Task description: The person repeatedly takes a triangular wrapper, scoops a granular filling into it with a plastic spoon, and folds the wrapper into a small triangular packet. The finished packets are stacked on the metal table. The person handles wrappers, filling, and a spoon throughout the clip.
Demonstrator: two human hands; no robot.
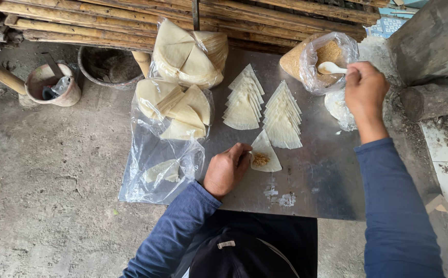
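Triangular pale dough wrapper (265, 153) with a small heap of brown filling lies near the front edge of the grey metal table (327, 175). Your left hand (227, 169) presses its left corner with curled fingers. Your right hand (364, 91) is closed on a white plastic spoon (331, 67), its bowl inside the clear plastic bag of brown filling (319, 59) at the far right corner. Two fanned rows of wrappers (262, 105) lie between.

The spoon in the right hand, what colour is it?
White; the spoon shows best in the head view, over the filling bag.
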